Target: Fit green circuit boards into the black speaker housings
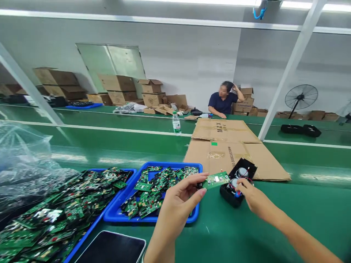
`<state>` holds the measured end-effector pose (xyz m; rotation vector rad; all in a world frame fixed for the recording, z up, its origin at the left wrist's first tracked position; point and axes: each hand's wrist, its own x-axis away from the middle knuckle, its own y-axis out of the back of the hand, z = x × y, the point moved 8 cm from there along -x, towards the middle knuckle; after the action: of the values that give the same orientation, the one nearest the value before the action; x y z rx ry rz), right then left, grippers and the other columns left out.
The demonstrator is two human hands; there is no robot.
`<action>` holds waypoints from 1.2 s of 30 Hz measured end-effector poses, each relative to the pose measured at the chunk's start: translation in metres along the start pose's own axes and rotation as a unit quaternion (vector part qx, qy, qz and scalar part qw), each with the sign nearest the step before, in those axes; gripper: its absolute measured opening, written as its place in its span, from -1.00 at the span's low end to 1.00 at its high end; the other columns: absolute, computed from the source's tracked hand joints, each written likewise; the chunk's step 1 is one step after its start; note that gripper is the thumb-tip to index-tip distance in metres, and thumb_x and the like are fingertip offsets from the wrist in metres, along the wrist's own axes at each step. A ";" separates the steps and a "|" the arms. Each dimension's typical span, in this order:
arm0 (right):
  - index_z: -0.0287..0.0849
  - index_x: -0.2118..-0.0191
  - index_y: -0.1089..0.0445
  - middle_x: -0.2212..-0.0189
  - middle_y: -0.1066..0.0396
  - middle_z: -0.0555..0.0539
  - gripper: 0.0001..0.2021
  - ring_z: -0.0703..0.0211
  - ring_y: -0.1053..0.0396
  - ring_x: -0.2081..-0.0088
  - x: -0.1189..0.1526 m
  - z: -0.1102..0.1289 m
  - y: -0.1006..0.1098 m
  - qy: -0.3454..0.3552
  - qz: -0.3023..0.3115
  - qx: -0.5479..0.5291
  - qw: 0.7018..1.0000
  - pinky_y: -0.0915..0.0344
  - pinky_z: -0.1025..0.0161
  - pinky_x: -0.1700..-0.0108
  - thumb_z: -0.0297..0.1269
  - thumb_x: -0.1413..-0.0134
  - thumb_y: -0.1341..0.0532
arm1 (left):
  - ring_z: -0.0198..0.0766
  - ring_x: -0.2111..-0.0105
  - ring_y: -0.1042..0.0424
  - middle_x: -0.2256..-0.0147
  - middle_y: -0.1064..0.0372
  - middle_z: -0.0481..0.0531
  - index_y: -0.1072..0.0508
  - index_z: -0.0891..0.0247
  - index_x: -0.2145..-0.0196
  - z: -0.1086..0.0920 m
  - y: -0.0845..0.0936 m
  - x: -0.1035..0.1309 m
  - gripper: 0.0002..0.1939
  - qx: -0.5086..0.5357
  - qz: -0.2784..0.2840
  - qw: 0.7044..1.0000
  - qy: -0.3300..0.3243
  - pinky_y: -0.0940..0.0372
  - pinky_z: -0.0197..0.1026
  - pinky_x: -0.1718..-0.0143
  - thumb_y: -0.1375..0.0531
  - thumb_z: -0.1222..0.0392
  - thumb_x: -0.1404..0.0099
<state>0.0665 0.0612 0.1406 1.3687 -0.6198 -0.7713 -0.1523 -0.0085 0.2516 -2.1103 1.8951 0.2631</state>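
Green and flat, the little circuit board (216, 180) was pinched at its end by the left hand (179, 202), just above the table (246, 233). The right hand (251, 195) pressed its fingers onto a boxy black plastic case (238, 182) with round silver parts inside. Beside them, a blue tray (153, 218) held many more boards.

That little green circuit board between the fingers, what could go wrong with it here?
1. The left hand pinches the circuit board only at one end, so it might slip or tilt.
2. The right hand rests on the open black housing, where red wires show; these could perhaps get pinched or tugged.
3. The blue tray of loose boards sits right under the left hand, so a nudge could scatter some.
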 end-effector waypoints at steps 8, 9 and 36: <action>-0.15 0.38 -0.43 0.39 -0.44 -0.07 -0.92 0.03 -0.25 0.18 0.026 -0.025 -0.003 -0.050 -0.042 0.081 0.995 -0.06 0.04 0.11 -0.46 0.03 -0.25 | -0.16 0.15 -0.42 0.19 -0.47 0.11 -0.50 0.29 0.26 0.000 -0.028 0.003 -0.75 0.000 0.050 0.998 0.037 -0.36 -0.18 0.11 -0.29 0.25 -0.04; -0.15 0.41 -0.43 0.40 -0.44 -0.05 -0.94 0.05 -0.26 0.19 0.028 -0.016 -0.005 -0.042 -0.044 0.078 0.995 -0.05 0.06 0.11 -0.45 0.03 -0.27 | -0.16 0.15 -0.42 0.19 -0.47 0.10 -0.50 0.28 0.26 0.000 -0.030 0.003 -0.76 -0.003 0.051 0.998 0.039 -0.36 -0.19 0.11 -0.28 0.25 -0.05; -0.10 0.25 -0.12 0.39 -0.30 0.03 -0.86 0.26 -0.24 0.35 0.062 0.044 0.082 -0.081 -0.195 -0.540 0.815 -0.23 0.28 0.28 -0.32 -0.08 -0.12 | -0.16 0.25 -0.49 0.26 -0.50 0.10 -0.49 0.17 0.25 -0.007 -0.105 0.027 -0.78 -0.257 0.151 0.921 -0.250 -0.42 -0.21 0.21 -0.29 0.16 -0.10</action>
<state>0.0803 -0.0120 0.2241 0.3475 0.0556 -1.3071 -0.0457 -0.0271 0.2594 -1.7491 1.9455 1.3567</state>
